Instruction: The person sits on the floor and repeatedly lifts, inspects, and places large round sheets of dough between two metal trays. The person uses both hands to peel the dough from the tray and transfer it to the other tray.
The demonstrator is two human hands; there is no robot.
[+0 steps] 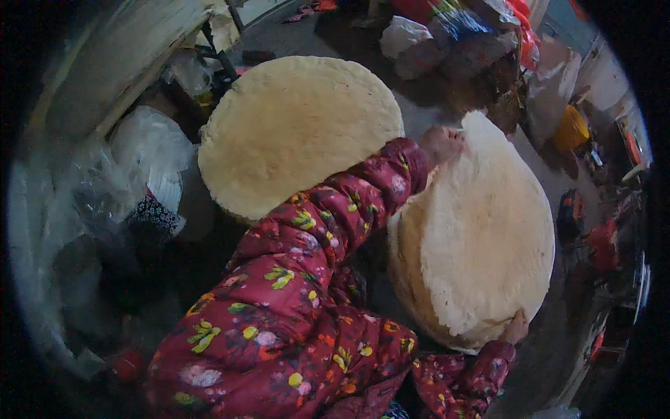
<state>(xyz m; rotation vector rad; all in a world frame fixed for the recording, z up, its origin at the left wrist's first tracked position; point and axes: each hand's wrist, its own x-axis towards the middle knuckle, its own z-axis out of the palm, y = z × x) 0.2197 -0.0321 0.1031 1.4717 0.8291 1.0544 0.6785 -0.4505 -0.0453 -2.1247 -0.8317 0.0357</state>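
Note:
On the right lies a stack of large, thin, round flatbreads (413, 283), pale tan with uneven edges. My left hand (445, 144) pinches the far edge of the top flatbread (487, 225), which stands raised and folded there. At the near edge, my right hand (515, 329) has its fingers on the same sheet; part of that hand is hidden. Another broad, round, yellowish flatbread surface (298, 125) lies to the left, beyond my left sleeve. What supports it is hidden. Maroon padded flowered sleeves (314, 230) cover both my arms.
Clear plastic bags (152, 141) crowd the left side. Several filled bags (445, 42) sit on the floor at the far right. A yellow container (571, 128) and mixed clutter line the right edge. A pale board-like surface (125, 57) slants across the upper left.

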